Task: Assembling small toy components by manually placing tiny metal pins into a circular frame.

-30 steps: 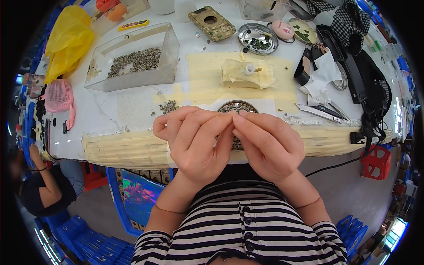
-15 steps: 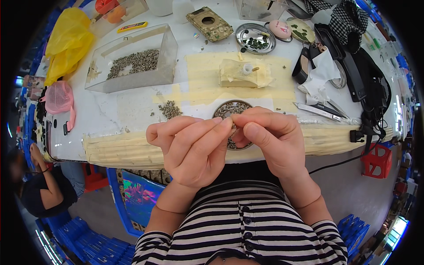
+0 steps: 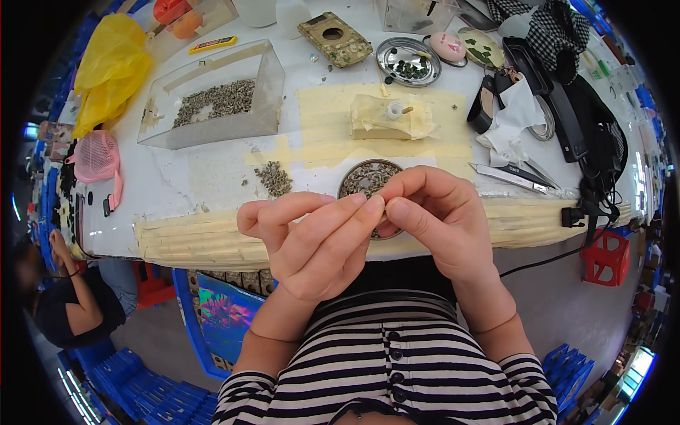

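Note:
My left hand [image 3: 315, 244] and my right hand [image 3: 439, 223] meet fingertip to fingertip just above the table's front edge. Each one is closed in a pinch; whatever sits between the fingertips is too small and hidden to name. Partly covered by my fingers, a round dish [image 3: 365, 170] full of small grey-brown pieces stands right behind them. Left of the dish lies a loose heap of similar pieces [image 3: 273, 178]. Farther back, a block wrapped in cream tape [image 3: 379, 126] carries a small white cup [image 3: 397, 110].
A clear plastic box [image 3: 212, 134] with more small pieces stands at left. Behind are a camouflage case [image 3: 335, 40] and a metal plate of dark green bits [image 3: 409, 69]. Tweezers [image 3: 506, 177] lie at right. A pink strainer [image 3: 95, 157] and another person [image 3: 78, 304] are far left.
Both hands have shifted slightly, with the pinched fingertips a little lower and to the right. More of the round dish shows behind them.

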A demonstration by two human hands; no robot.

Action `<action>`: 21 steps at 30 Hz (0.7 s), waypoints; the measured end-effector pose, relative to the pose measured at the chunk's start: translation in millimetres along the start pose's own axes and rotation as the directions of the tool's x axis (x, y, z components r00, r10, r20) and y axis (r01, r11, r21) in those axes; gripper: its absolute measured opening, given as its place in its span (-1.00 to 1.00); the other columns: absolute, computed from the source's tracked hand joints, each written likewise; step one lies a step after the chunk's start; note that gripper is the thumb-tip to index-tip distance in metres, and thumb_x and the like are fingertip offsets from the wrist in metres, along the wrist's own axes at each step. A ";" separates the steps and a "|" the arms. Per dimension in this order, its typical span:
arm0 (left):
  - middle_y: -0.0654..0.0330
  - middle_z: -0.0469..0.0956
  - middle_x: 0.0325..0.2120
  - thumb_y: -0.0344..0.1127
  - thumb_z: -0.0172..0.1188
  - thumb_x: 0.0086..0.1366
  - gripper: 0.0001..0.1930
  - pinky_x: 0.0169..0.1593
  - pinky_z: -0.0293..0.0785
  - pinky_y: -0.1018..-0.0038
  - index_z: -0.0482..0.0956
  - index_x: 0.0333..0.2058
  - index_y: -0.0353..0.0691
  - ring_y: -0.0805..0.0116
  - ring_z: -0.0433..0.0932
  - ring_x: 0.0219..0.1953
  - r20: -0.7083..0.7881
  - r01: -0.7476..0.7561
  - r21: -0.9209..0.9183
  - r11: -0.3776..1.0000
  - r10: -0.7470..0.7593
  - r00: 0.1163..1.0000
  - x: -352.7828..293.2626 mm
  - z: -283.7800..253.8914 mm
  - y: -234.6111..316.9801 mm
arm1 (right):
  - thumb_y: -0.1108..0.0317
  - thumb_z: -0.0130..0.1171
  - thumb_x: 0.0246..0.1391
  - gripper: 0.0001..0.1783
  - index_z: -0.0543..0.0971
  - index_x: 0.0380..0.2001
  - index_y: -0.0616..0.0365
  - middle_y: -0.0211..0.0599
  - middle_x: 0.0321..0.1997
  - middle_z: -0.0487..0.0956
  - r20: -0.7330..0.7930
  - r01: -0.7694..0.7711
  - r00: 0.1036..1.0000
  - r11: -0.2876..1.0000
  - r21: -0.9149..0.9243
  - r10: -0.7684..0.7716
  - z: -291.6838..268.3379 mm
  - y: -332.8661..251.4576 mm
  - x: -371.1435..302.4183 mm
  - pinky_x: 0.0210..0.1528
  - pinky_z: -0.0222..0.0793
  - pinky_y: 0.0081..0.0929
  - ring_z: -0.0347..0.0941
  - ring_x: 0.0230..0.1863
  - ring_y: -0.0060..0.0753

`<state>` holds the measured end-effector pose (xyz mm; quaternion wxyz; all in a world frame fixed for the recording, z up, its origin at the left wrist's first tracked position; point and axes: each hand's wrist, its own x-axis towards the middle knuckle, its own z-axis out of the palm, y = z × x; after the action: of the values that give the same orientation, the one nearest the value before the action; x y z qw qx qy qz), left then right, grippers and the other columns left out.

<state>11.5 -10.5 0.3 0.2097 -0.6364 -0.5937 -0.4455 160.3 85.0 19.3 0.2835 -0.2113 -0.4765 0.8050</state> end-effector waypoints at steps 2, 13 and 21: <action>0.43 0.63 -0.29 -0.42 0.45 0.03 -0.74 -0.15 0.24 0.44 0.71 -0.25 -0.05 0.36 0.46 -0.30 -0.006 0.002 0.021 1.000 -0.001 1.000 0.3 0.9 1.3 | 0.46 0.26 0.23 -0.85 0.57 -0.20 0.32 -0.40 -0.31 0.60 0.002 -0.004 1.000 1.000 -0.019 0.004 -1.4 0.8 -0.5 -0.21 0.46 -0.69 0.49 -0.30 -0.69; 0.42 0.62 -0.32 -0.40 0.47 0.00 -0.73 -0.14 0.22 0.41 0.71 -0.26 -0.05 0.36 0.47 -0.30 0.006 0.004 0.037 0.999 -0.005 1.000 0.5 4.0 0.8 | 0.48 0.24 0.23 -0.87 0.54 -0.21 0.31 -0.45 -0.30 0.58 -0.023 0.082 0.996 0.991 -0.106 -0.085 -2.2 6.1 -1.6 -0.21 0.44 -0.73 0.48 -0.28 -0.74; 0.39 0.60 -0.38 -0.48 0.42 -0.03 -0.77 -0.10 0.16 0.38 0.68 -0.33 -0.11 0.33 0.47 -0.30 -0.001 0.076 0.028 0.997 -0.076 0.997 3.3 14.5 -0.3 | 0.55 0.38 -0.01 -0.85 0.64 -0.32 0.27 -0.19 -0.32 0.64 0.144 0.503 0.730 0.383 -0.775 -0.668 2.3 15.4 4.9 -0.36 0.53 -0.56 0.59 -0.40 -0.41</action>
<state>15.5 2.9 -4.5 0.2016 -0.6102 -0.6238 -0.4449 151.3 80.8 6.3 0.4750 -0.2043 -0.7854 0.3402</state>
